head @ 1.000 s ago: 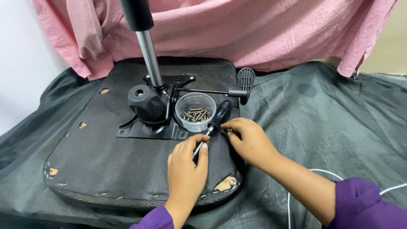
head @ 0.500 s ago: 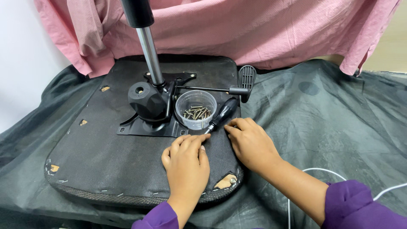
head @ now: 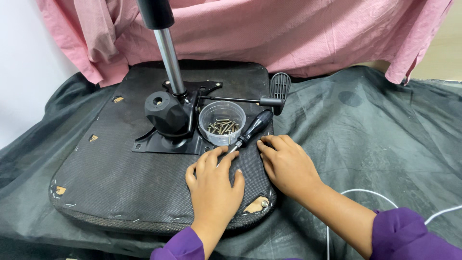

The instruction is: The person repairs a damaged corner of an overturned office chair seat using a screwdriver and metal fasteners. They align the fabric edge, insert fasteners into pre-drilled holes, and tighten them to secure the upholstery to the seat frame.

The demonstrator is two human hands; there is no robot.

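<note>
Black-handled screwdriver (head: 251, 131) lies between both hands' fingers (head: 219, 155), tip touching the left.

Pink cloth (head: 288, 33) draped along the back, dark grey sheet (head: 375, 135) spread over the table. White cable (head: 385, 192) curling at the right edge. White wall (head: 24, 72) at left, beige surface (head: 442, 53) far right.

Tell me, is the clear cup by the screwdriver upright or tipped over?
Upright. The clear cup stands on the seat base with its round rim facing up and the screws lying inside on its bottom.
</note>
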